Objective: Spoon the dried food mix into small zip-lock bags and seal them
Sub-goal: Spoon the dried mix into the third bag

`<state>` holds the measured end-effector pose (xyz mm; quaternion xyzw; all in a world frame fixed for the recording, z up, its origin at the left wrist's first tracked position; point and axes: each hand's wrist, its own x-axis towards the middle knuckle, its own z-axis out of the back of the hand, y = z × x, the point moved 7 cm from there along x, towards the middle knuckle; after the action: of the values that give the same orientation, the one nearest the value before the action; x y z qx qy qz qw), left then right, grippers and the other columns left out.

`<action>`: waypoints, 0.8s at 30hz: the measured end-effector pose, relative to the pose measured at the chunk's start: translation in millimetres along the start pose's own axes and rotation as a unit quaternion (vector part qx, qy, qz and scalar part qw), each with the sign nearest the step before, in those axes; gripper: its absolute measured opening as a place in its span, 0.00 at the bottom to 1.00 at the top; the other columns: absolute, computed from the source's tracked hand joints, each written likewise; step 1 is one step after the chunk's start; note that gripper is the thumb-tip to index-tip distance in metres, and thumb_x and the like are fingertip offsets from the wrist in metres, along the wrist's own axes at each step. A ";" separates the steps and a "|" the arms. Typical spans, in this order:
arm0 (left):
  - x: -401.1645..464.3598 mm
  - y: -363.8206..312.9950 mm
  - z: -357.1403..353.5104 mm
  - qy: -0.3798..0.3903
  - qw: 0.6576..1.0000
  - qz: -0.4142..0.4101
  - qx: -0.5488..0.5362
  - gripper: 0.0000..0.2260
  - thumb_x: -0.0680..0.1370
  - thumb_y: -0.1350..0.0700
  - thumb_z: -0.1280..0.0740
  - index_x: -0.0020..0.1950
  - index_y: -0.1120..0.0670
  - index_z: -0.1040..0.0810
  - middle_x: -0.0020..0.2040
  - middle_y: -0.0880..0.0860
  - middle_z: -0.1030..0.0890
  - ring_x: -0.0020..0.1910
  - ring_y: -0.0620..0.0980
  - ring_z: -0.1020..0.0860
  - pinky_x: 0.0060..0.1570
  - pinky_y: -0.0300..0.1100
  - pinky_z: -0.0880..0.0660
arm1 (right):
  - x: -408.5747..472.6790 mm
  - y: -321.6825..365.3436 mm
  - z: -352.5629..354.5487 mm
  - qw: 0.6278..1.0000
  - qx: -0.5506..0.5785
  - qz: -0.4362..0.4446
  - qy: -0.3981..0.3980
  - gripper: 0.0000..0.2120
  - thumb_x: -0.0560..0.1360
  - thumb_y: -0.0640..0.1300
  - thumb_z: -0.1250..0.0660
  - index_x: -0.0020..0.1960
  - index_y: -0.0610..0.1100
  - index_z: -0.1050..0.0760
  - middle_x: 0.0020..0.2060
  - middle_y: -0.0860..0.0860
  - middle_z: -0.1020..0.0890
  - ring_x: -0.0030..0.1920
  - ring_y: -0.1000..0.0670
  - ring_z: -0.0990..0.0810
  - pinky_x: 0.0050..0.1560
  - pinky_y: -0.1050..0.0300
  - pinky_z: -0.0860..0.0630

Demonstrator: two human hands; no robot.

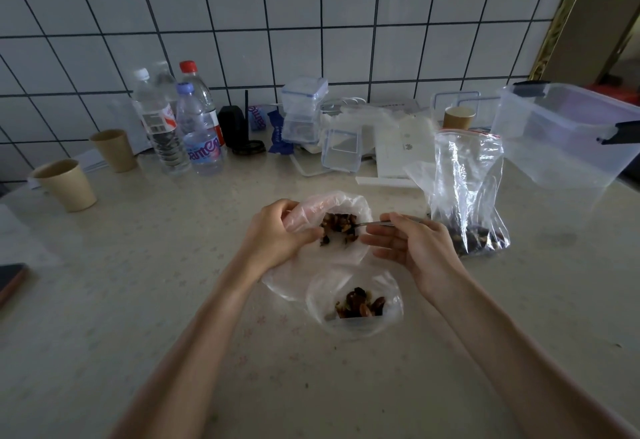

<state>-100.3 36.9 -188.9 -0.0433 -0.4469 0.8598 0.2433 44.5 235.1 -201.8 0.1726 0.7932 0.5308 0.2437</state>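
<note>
1. The pale table carries everything.
2. A clear storage bin stands at far right.
3. A tall zip-lock bag stands upright beside the right hand, dried mix at its bottom.
4. The left hand grips the rim of an open plastic bag holding dried mix.
5. A small bag, partly filled, lies nearest the person.
6. The right hand pinches a metal spoon, its bowl inside the open bag.

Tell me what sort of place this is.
Probably a home kitchen counter: a white tiled wall behind a pale countertop, with water bottles, paper cups and clear plastic food containers along the back.
</note>
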 end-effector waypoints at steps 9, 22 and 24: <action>-8.5 -12.4 18.5 -0.081 0.994 -0.035 0.062 0.30 0.71 0.32 0.27 0.66 0.50 0.22 0.56 0.43 0.19 0.54 0.42 0.21 0.49 0.39 0.26 | -13.0 15.5 -10.5 0.999 -0.042 0.015 0.027 0.11 0.85 0.40 0.37 0.57 0.33 0.20 0.45 0.38 0.12 0.45 0.39 0.11 0.34 0.53 0.16; -78.8 -45.2 34.8 -0.087 0.988 -0.093 0.081 0.08 0.78 0.41 0.30 0.53 0.42 0.21 0.42 0.39 0.18 0.42 0.33 0.19 0.36 0.28 0.25 | -49.9 47.6 -10.4 0.993 -0.047 0.056 0.089 0.11 0.84 0.41 0.36 0.56 0.34 0.19 0.46 0.37 0.12 0.46 0.37 0.12 0.31 0.55 0.19; -92.1 -36.4 23.9 -0.042 0.993 -0.042 0.107 0.09 0.78 0.36 0.32 0.47 0.41 0.21 0.38 0.40 0.17 0.37 0.33 0.19 0.35 0.33 0.24 | -59.6 48.3 -3.3 0.992 -0.051 0.058 0.102 0.12 0.84 0.42 0.36 0.55 0.34 0.19 0.47 0.36 0.13 0.46 0.36 0.12 0.31 0.54 0.19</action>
<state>-12.6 -5.5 -159.1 0.0380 -0.3639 0.8925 0.2639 92.3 219.1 -143.9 0.1506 0.7746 0.5983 0.1390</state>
